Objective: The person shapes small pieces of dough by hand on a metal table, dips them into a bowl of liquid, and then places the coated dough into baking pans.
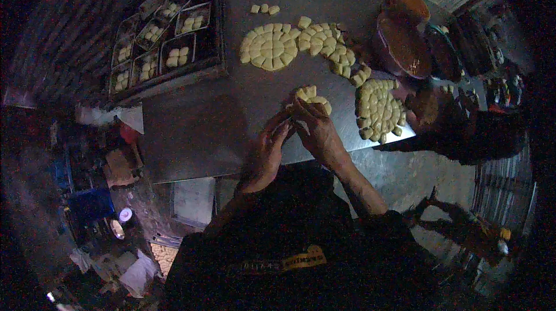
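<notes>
My left hand point(270, 152) and my right hand point(317, 132) meet over the steel table, fingers bent and tips close together. What lies between them, if anything, is hidden by the fingers. Just beyond my right hand is a small group of pale dough pieces point(311, 92), partly covered by that hand. Farther off sits a round slab of dough point(270, 47) cut into many pieces. To its right, cut dough chunks point(322, 40) trail toward the near right. Another cut dough slab point(379, 108) rests by the table's right edge.
Small tins point(180, 56) with dough pieces stand in a dark tray point(174, 82) at the far left. Basins point(405, 44) and an orange container point(412, 2) occupy the far right. Another person's hand point(425, 105) is beside the right slab; a further person point(463, 221) appears at lower right.
</notes>
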`<state>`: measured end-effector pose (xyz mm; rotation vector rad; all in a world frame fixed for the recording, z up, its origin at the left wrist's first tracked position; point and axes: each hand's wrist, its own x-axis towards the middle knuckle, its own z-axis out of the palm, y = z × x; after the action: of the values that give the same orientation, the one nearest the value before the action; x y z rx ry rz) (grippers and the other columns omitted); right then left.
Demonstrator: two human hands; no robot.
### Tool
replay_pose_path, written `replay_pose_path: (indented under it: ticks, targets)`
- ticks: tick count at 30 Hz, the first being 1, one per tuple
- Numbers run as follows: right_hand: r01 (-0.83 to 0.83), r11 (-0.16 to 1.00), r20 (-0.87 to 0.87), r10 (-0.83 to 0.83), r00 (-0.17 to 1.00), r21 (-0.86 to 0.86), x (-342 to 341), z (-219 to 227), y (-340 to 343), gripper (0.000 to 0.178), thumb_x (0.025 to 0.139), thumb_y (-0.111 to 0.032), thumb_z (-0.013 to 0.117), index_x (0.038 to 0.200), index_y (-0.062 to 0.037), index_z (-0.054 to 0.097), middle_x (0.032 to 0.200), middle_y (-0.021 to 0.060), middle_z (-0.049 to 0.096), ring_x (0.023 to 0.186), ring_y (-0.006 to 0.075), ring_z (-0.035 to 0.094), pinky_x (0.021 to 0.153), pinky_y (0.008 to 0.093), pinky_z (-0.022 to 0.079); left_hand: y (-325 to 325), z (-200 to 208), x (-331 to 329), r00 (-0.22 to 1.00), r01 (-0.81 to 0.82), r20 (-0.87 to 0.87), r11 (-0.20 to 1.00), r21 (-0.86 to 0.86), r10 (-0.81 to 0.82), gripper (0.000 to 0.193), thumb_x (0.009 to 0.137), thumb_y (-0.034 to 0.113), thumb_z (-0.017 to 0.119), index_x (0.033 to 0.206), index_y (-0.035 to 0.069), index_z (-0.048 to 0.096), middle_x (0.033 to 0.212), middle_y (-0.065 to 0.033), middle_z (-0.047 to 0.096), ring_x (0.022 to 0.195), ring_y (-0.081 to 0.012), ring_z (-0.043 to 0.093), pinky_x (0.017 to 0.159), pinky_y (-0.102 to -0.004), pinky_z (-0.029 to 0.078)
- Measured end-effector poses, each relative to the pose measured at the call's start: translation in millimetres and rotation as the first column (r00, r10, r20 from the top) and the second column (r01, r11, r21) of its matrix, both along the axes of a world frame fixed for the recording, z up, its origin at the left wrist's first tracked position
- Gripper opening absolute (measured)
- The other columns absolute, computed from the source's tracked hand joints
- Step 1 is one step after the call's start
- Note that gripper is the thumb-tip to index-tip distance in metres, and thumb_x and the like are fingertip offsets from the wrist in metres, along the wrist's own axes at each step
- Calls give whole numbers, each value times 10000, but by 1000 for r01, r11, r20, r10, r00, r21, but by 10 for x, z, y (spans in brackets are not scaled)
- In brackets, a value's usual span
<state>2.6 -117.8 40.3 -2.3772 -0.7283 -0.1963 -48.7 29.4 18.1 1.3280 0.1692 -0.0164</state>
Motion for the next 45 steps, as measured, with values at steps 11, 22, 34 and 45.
replay_pose_path:
  ticks: [11,22,34,45]
  targets:
    - [363,896,-616,-138,776,256,-644,625,265,512,846,57,604,1328,-110,564,1100,164,671,1039,276,674,857,390,561,513,-464,7,927,234,-149,840,-490,-345,251,997,165,561,1228,67,558,1137,-69,638,1045,-208,638,891,-354,543]
    - [416,887,-511,-268,817,199,-1029,394,205,141,862,-76,730,970,-41,646,974,73,703,828,173,690,762,315,559,603,-5,61,824,458,-147,796,-396,-547,255,863,92,733,1098,44,643,1057,-59,690,950,-186,684,854,-317,563]
    - [301,886,-361,-168,917,353,-589,319,-98,422,813,-49,748,1226,-102,680,1000,92,678,913,200,653,727,317,544,340,165,19,976,209,6,941,266,-218,122,933,131,664,994,26,673,946,-53,704,892,-111,659,798,-282,529]
    - [-75,941,-419,218,881,330,-143,106,-1042,244,791,7,740,1025,-22,680,1039,126,671,869,236,670,781,335,551,-282,51,171,846,260,-261,787,-560,-465,408,979,276,622,1276,-1,584,1119,-86,682,1001,-151,657,875,-321,555]
